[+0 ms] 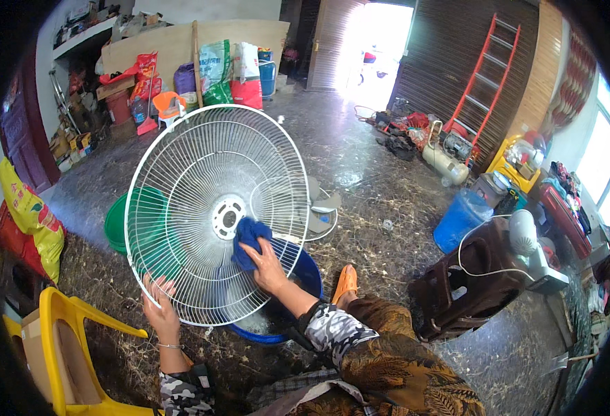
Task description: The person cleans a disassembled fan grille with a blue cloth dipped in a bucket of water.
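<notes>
A round white wire fan grille (180, 149) is held up in front of me, tilted, with a ring-shaped hub plate at its centre. My left hand (160, 308) grips its lower left rim, the fingers partly seen through the wires. A bunched dark blue cloth (249, 232) lies under my right hand (267, 267), pressed on the wires just right of the hub. Below and behind the grille stands a blue basin (312, 274) with water in it. A green basin (115, 225) shows through the grille on the left.
Grey fan blades (319, 215) lie on the floor beyond the grille. A yellow chair (62, 347) stands at lower left. On the right are a dark brown plastic stool (450, 295) with a white fan motor head (523, 232) on it and a blue bucket (457, 225). A red ladder (482, 80) leans farther back.
</notes>
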{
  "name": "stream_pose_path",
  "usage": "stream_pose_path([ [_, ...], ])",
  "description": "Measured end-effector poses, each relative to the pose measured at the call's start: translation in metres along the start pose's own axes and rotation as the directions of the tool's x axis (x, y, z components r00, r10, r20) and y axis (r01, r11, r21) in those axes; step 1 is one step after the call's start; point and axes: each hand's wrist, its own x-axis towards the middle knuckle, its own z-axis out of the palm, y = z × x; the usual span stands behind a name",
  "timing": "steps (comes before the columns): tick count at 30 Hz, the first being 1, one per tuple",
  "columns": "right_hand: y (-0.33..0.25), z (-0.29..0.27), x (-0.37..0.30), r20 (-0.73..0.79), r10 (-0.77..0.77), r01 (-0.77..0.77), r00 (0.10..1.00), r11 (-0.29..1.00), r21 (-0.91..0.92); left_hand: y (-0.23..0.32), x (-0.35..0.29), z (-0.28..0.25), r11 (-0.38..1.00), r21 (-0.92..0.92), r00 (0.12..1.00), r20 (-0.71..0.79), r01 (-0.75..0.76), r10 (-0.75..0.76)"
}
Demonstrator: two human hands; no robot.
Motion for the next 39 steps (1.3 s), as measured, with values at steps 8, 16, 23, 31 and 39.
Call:
stream_pose_path([
  [8,0.010,0.002,-0.050,0.637,0.090,0.176,0.766,0.923,-0.342,0.011,0.005,-0.001,0.993,-0.015,0.993,0.014,-0.120,0.121],
  [16,-0.003,-0.051,-0.029,0.895,-0.019,0.169,0.445,0.984,-0.063,0.036,0.005,0.006,0.992,0.043,0.993,0.016,-0.116,0.116],
  [23,-0.011,-0.081,0.014,-0.069,0.108,-0.103,0.992,0.992,0.077,0.038,0.009,0.000,0.942,0.257,0.976,0.046,-0.217,0.212],
  [31,0.048,0.000,-0.055,0.287,0.166,-0.028,0.943,0.902,-0.430,0.042,0.011,0.003,0.974,0.156,0.983,-0.047,-0.166,0.175],
  [39,0.020,-0.018,-0.061,0.504,0.242,0.066,0.829,0.852,-0.519,0.048,0.019,0.000,0.999,0.041,0.998,0.049,-0.035,0.033],
])
